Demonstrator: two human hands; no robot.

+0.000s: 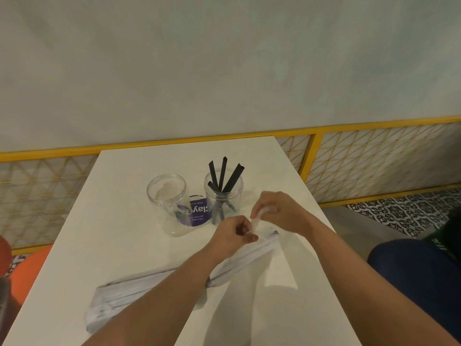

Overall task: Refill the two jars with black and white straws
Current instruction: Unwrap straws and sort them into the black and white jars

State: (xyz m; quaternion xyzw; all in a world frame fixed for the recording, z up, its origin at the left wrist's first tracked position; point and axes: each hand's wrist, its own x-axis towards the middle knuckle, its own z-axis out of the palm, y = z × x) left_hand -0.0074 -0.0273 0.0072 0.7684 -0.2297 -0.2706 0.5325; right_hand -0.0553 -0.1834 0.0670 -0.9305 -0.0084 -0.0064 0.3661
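Head view: we find the left hand (233, 232) and right hand (279, 212) both pinched on the end of a clear bag (257, 219) of white straws (154, 285), which lies on the white table (124, 196) under the forearms. Just beyond the left hand stands an empty jar (167, 203); beside it, ahead of the right hand, a jar (223, 198) holding black straws (223, 173). Between them a purple label (198, 211) reads, inverted, "clay"; its smaller print is illegible.
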